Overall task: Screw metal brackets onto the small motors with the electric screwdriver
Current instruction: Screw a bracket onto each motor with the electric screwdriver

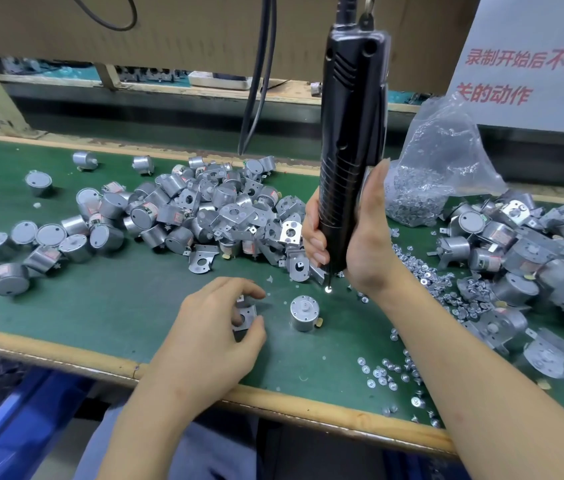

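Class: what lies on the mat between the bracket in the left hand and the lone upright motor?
Only bare green mat lies between the bracket and the motor; the head view shows it.

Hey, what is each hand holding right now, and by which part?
The right hand grips the electric screwdriver round its lower ribbed barrel, just above the bit. The left hand pinches a metal bracket by its edges, between thumb and fingers.
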`<action>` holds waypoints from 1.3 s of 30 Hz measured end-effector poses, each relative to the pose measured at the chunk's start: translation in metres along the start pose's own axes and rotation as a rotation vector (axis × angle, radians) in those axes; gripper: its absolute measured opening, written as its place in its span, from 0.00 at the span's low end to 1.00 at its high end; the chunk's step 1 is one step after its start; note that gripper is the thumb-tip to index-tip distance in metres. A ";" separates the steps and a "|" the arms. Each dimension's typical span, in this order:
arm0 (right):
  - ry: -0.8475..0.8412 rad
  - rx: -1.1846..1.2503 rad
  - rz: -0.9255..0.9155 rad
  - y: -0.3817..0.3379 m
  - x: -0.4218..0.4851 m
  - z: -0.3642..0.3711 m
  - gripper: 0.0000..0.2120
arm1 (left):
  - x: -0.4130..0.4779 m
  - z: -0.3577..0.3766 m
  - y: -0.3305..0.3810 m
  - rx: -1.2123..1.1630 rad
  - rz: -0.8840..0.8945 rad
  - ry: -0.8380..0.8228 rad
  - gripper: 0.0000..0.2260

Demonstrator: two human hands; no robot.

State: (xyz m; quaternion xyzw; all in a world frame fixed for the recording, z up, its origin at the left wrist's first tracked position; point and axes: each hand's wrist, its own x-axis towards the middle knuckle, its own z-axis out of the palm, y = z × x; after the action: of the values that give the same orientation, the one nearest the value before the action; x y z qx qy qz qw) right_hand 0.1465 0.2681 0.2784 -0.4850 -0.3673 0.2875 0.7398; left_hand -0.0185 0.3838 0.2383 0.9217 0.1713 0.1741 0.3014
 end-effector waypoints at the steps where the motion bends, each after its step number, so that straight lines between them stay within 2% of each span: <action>1: 0.000 0.000 0.000 0.000 0.000 0.000 0.36 | 0.000 -0.004 -0.003 -0.027 -0.011 -0.029 0.11; 5: 0.005 0.000 -0.005 -0.001 0.000 0.000 0.36 | 0.001 -0.011 -0.010 -0.068 -0.014 -0.062 0.15; 11: 0.010 -0.001 -0.013 -0.002 0.000 0.001 0.36 | 0.003 -0.004 -0.003 -0.058 -0.023 0.197 0.12; 15: 0.007 -0.005 -0.025 -0.003 0.000 0.002 0.36 | 0.005 0.005 0.003 -0.375 -0.162 0.311 0.09; 19: 0.001 -0.008 -0.033 -0.003 0.000 0.002 0.38 | 0.009 0.015 0.015 -0.720 -0.299 0.326 0.06; 21: 0.001 -0.008 -0.031 -0.004 0.000 0.002 0.38 | 0.011 0.022 0.021 -0.783 -0.315 0.321 0.07; 29: 0.011 -0.019 -0.042 -0.006 0.000 0.003 0.38 | 0.007 0.039 0.030 -0.610 -0.302 0.301 0.08; 33: 0.004 -0.001 -0.053 -0.010 -0.001 0.003 0.38 | 0.002 0.032 0.027 -0.424 -0.145 0.259 0.12; 36: -0.023 0.031 -0.063 -0.015 -0.001 0.004 0.37 | 0.000 0.027 0.026 -0.245 0.001 0.129 0.20; 39: -0.058 0.081 -0.063 -0.018 -0.003 0.006 0.37 | -0.001 0.025 0.024 -0.179 0.064 0.024 0.23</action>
State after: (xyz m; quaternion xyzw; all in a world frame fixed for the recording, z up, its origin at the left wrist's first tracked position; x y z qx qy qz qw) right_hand 0.1410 0.2620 0.2962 -0.4342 -0.3917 0.2928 0.7565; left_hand -0.0042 0.3529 0.2340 0.8940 0.1291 0.2094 0.3746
